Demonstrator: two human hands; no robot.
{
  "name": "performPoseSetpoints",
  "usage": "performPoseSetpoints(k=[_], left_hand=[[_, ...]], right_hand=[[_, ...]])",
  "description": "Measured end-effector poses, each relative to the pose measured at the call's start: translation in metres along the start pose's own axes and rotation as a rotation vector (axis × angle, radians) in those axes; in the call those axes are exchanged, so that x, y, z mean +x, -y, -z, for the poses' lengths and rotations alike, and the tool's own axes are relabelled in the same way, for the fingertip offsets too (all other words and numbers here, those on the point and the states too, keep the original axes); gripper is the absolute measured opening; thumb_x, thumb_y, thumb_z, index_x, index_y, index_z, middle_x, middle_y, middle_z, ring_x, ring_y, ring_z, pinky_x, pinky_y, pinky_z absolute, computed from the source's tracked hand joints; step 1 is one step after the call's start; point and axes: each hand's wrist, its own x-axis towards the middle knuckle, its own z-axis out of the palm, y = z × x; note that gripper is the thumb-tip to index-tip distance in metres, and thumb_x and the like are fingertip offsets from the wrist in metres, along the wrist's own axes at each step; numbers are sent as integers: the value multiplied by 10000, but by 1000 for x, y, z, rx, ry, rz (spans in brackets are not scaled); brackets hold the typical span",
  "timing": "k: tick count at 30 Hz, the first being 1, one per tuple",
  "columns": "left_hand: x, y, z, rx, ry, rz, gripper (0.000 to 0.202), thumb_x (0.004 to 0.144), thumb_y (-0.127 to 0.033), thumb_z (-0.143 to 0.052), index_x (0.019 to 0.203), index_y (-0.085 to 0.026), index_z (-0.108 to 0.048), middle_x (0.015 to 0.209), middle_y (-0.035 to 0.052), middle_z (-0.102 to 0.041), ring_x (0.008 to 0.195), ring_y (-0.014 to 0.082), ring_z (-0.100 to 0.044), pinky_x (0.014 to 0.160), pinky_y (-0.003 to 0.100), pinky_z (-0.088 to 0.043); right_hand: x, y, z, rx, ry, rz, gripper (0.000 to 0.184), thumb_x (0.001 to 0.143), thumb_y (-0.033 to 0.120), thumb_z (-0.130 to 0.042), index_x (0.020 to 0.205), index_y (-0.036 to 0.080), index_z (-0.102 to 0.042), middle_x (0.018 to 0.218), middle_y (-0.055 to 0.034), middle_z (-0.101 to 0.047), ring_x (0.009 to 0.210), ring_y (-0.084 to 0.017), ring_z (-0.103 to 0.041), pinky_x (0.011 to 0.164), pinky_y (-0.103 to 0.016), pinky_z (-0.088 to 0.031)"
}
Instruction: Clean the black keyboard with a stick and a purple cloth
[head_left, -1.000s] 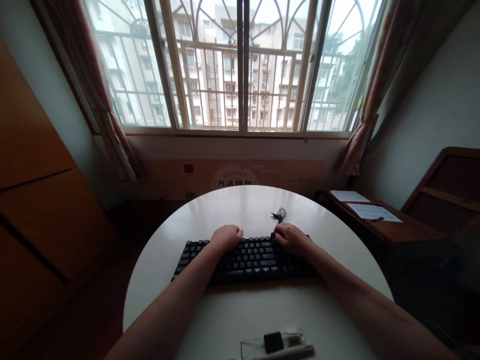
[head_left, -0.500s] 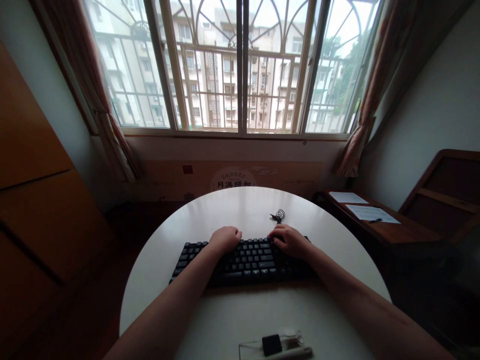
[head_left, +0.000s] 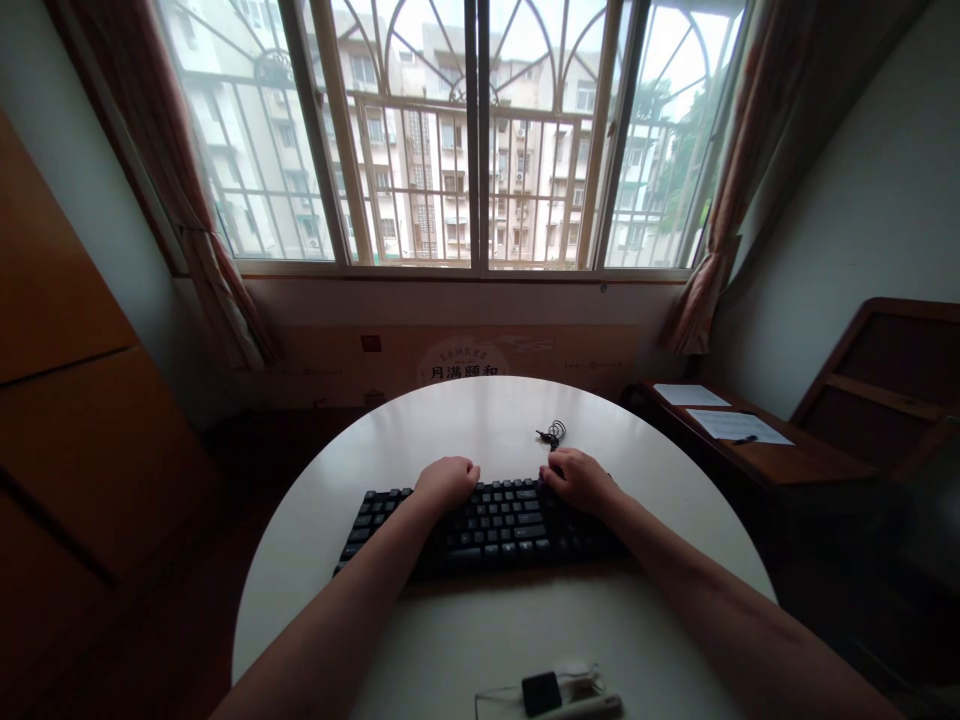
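Observation:
A black computer keyboard [head_left: 502, 522] lies on the round white table [head_left: 296, 530], its keys facing up. My left hand [head_left: 448, 484] is closed over the keyboard's far edge, left of the middle, with its fingertips hidden. Further right, my right hand [head_left: 577, 482] has its fingers curled at the far edge too, above the right-hand keys. My forearms cover part of the left and right ends of the keyboard. Just beyond my right hand sits the keyboard's thin black cable [head_left: 553, 434], bunched in loops.
Near the table's front lie a small black square piece [head_left: 541, 692] and a pale stick-like object [head_left: 581, 707]. To the right, a wooden side table [head_left: 817, 465] bears papers [head_left: 739, 426] and a pen [head_left: 747, 440]. A cabinet [head_left: 67, 450] stands left; a barred window is ahead.
My right hand's fingers have drawn in and curled at the keyboard's far edge. My left hand keeps its closed grip there. The whole view has shifted slightly.

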Motion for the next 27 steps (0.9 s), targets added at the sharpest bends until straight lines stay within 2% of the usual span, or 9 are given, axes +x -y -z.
performPoseSetpoints(k=[7, 11, 21, 27], left_hand=[[-1, -1, 1, 1, -6, -2, 421, 884, -416, -336, 855, -214, -704, 981, 106, -715, 919, 261, -641, 748, 341, -482], [0, 0, 0, 3, -4, -3, 414, 881, -411, -340, 857, -215, -704, 988, 107, -714, 936, 264, -639, 761, 345, -480], [1, 1, -1, -3, 2, 1, 413, 885, -417, -345, 858, -216, -705, 985, 108, -715, 931, 264, -641, 760, 342, -481], [1, 1, -2, 1, 0, -3, 410, 883, -414, -344, 848, -219, -704, 965, 104, -717, 914, 259, -642, 748, 338, -477]], right_hand=[[1, 0, -4, -129, -105, -157, 304, 880, 303, -481, 639, 150, -586, 739, -58, -624, 690, -127, -518, 631, -238, -296], [1, -3, -5, -159, -127, -185, 302, 872, 299, -487, 637, 147, -602, 726, -67, -628, 673, -129, -523, 614, -241, -301], [0, -7, -5, -19, -85, -19, 318, 885, 331, -492, 636, 146, -563, 735, -40, -585, 684, -112, -495, 650, -221, -327], [0, -7, -2, 62, -51, 86, 306, 902, 329, -500, 688, 148, -622, 748, -40, -584, 723, -116, -517, 692, -222, -359]])
